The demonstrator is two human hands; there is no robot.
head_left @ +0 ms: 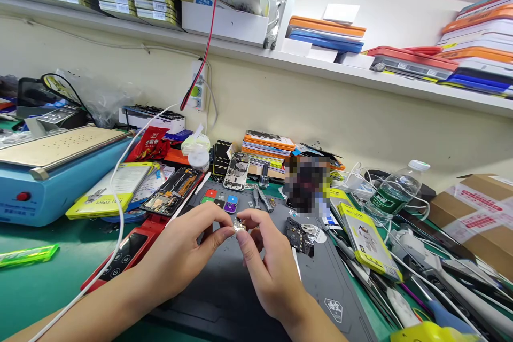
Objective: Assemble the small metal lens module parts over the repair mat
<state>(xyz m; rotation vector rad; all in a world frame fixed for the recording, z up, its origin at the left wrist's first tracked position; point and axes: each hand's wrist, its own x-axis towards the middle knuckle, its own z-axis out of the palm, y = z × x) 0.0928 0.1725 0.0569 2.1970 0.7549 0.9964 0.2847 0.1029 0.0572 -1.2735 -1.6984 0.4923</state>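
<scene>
Fingers (223,233) of your left hand (200,243) and right hand (266,254) were nearly closed, pinching a small metallic part (239,224) at twelve o'clock from you, over the dark mat (320,278), in what looked like two-handed handling, whose next move seemed to call for a light grip.

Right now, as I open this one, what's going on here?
A person's left hand and right hand hold a small shiny part between their fingertips, over a dark gray mat. It is too small to identify. An opened phone lies beyond the left hand, near a red device with a button panel. A black, irregular piece lies beyond the right hand.
</scene>
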